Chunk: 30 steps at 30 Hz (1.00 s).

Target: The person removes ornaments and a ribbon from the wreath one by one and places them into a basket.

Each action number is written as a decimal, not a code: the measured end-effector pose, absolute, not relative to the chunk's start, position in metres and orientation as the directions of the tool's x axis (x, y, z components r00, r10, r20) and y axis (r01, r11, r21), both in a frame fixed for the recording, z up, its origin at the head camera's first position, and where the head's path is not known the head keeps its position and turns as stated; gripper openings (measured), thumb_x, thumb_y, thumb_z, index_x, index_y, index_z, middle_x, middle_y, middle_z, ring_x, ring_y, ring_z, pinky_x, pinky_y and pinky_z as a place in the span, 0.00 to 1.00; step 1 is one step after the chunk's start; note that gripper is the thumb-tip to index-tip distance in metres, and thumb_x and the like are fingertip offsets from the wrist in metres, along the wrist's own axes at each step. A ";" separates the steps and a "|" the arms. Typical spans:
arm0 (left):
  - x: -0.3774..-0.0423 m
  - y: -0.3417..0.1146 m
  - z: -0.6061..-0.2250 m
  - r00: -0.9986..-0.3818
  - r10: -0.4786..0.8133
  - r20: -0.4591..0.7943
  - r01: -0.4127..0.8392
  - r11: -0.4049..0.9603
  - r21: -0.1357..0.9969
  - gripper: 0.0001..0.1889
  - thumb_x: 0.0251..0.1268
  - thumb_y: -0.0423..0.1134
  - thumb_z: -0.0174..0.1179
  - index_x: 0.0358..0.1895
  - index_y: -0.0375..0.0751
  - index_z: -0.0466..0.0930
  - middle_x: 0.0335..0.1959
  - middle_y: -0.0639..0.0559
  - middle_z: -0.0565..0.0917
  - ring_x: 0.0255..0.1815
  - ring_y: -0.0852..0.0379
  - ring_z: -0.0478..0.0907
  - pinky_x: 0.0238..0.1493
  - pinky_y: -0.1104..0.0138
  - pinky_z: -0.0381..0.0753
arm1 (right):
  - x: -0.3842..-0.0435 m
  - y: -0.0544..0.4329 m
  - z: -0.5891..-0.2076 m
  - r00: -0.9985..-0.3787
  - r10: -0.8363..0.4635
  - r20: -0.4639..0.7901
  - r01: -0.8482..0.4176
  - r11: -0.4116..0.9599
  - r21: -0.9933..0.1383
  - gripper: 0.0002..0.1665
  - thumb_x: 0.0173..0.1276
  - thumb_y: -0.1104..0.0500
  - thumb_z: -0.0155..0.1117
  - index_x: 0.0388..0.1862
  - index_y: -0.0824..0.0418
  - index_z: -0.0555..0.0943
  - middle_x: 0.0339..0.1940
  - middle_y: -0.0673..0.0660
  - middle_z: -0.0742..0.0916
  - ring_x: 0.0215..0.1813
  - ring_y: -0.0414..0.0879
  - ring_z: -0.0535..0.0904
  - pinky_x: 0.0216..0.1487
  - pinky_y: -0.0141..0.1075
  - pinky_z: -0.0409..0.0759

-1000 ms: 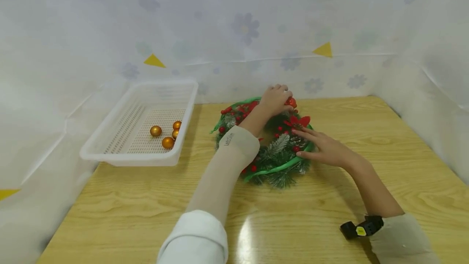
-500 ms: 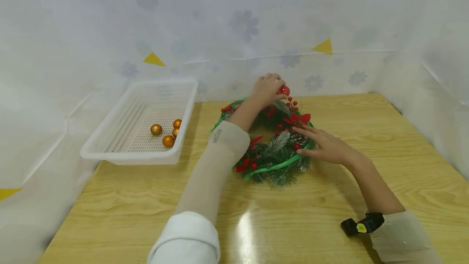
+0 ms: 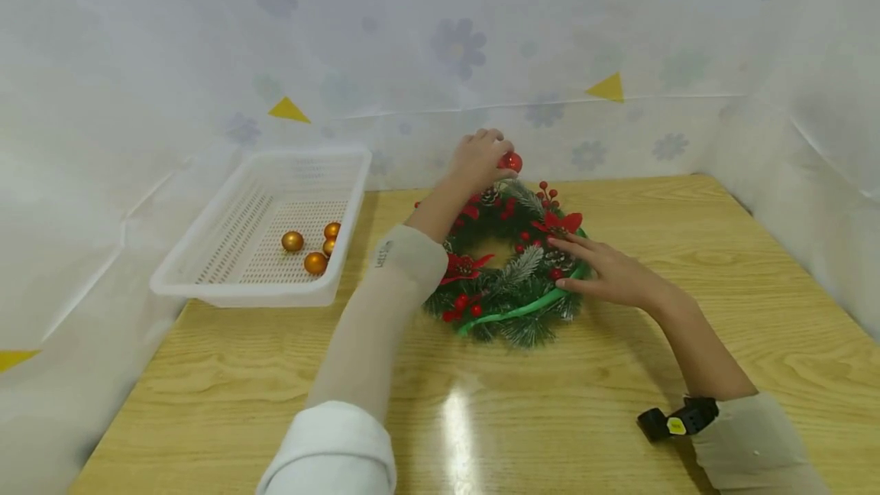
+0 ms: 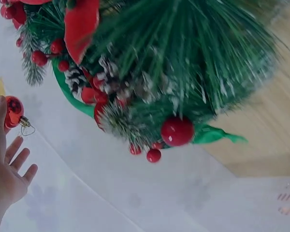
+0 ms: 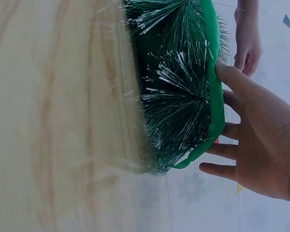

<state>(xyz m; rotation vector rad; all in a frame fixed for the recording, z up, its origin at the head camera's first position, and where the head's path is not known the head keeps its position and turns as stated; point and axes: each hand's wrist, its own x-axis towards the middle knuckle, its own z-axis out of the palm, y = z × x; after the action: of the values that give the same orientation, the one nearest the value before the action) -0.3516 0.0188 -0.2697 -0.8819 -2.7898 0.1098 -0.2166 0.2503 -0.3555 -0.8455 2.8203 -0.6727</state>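
Note:
A red Christmas bauble (image 3: 512,163) is pinched in my left hand (image 3: 479,162), raised over the far side of the wreath. Its gold cap and wire loop show on the bauble (image 4: 13,114) in the left wrist view. The green Christmas wreath (image 3: 525,278) lies on the table, with red poinsettias, berries, pine cones and frosted sprigs. A green ribbon (image 3: 521,313) runs round its outer edge. At the wreath's right side rests my right hand (image 3: 616,275), fingers extended. In the right wrist view its thumb touches the ribbon (image 5: 214,87).
A white plastic basket (image 3: 250,295) stands to the left, partly on the table (image 3: 550,418). Several gold baubles (image 3: 292,241) lie inside it. White flowered sheeting (image 3: 412,37) hangs behind the table and at both sides.
My left hand has moved left and slightly away along the wreath's far side, carrying the red bauble. The right hand stays on the wreath's right edge.

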 end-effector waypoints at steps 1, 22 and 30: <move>-0.352 0.015 -0.268 -0.798 0.574 0.184 0.560 0.819 -0.126 0.27 0.62 0.59 0.52 0.60 0.49 0.71 0.63 0.49 0.66 0.64 0.51 0.59 0.61 0.59 0.61 | -0.217 0.250 -0.356 -0.836 -0.549 0.011 -0.495 0.745 -0.447 0.41 0.66 0.42 0.56 0.73 0.55 0.55 0.71 0.67 0.55 0.66 0.71 0.50 0.55 0.69 0.54; -0.338 -0.077 -0.246 -0.827 0.500 0.257 0.484 0.866 -0.126 0.26 0.60 0.56 0.56 0.56 0.43 0.74 0.61 0.44 0.67 0.64 0.47 0.60 0.62 0.55 0.59 | -0.222 0.256 -0.361 -0.832 -0.555 0.020 -0.505 0.742 -0.440 0.41 0.66 0.43 0.56 0.72 0.56 0.55 0.70 0.68 0.55 0.66 0.71 0.50 0.55 0.69 0.54; -0.330 -0.120 -0.248 -0.831 0.470 0.298 0.443 0.882 -0.159 0.26 0.59 0.56 0.58 0.55 0.42 0.75 0.60 0.43 0.68 0.63 0.46 0.61 0.61 0.53 0.61 | -0.224 0.262 -0.361 -0.833 -0.554 0.015 -0.502 0.744 -0.441 0.41 0.66 0.43 0.56 0.72 0.56 0.55 0.70 0.69 0.55 0.66 0.71 0.49 0.54 0.69 0.54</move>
<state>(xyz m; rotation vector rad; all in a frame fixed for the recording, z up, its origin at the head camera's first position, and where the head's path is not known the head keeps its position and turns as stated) -0.3303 -0.1199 -0.2475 -0.6799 -2.7217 0.1190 -0.2236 0.2617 -0.3609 -0.8583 2.8233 -0.6621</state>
